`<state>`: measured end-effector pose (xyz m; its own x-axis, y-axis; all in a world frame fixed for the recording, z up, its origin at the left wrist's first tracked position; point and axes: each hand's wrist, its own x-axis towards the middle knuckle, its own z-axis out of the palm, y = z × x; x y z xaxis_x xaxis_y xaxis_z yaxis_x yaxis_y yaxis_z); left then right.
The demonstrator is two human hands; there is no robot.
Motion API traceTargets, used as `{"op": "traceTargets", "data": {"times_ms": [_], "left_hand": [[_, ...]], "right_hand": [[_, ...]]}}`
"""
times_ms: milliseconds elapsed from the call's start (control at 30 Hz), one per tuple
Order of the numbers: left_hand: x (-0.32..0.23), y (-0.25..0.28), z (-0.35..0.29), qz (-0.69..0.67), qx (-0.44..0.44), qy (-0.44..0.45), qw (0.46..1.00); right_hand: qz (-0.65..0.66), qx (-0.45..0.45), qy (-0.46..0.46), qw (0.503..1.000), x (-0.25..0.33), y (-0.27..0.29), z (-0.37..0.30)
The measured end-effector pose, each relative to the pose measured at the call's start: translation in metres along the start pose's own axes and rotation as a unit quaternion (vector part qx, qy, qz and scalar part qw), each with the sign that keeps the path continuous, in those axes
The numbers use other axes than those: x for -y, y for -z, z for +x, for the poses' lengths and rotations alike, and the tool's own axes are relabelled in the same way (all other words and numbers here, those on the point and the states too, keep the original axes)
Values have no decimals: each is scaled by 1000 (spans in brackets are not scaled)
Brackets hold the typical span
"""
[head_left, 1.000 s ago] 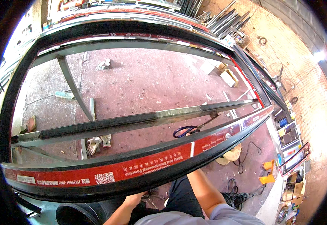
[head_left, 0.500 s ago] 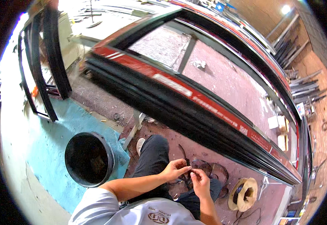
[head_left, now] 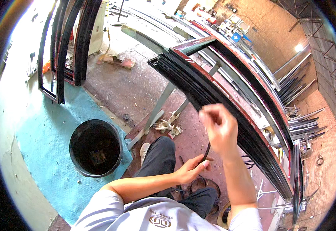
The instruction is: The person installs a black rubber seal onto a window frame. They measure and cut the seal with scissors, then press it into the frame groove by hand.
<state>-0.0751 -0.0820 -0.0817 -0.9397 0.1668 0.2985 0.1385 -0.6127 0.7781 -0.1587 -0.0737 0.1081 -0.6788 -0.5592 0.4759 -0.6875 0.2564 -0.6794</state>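
Observation:
A thin black rubber strip (head_left: 206,152) passes through the pinched fingers of my left hand (head_left: 191,169), which is low over my lap. Its upper part runs up behind my right hand (head_left: 221,129). That hand is raised against the near side of the big frame (head_left: 248,133), fingers curled and pinched on the strip, the fingertips slightly blurred. The frame has black grooved profiles and red film along its face, and it stands tilted on grey supports. More of the dark strip lies in loops (head_left: 213,184) around my legs on the floor.
A black bucket (head_left: 118,154) stands on a blue mat (head_left: 44,154) at left. Beyond it, narrow black frames (head_left: 62,50) stand upright. Work gloves (head_left: 163,125) hang by a grey support leg (head_left: 158,106). Stacked profiles (head_left: 308,123) lie at far right; a yellowish coil (head_left: 223,215) is by my right arm.
My right hand has risen away from my left, up to the frame, and a length of strip now shows between them. My view has shifted, showing more of the floor beyond the frame's left end.

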Motion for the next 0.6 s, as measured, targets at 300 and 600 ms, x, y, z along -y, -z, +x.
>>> {"op": "traceTargets", "data": {"times_ms": [300,600], "left_hand": [[-29,-22,32,-27,-82,-4,996],[-30,-25,42,85,-111,9,990]], "right_hand": [[-244,-15,60,968,0,-52,159],[-389,17,18,921,6,-61,174]]}}
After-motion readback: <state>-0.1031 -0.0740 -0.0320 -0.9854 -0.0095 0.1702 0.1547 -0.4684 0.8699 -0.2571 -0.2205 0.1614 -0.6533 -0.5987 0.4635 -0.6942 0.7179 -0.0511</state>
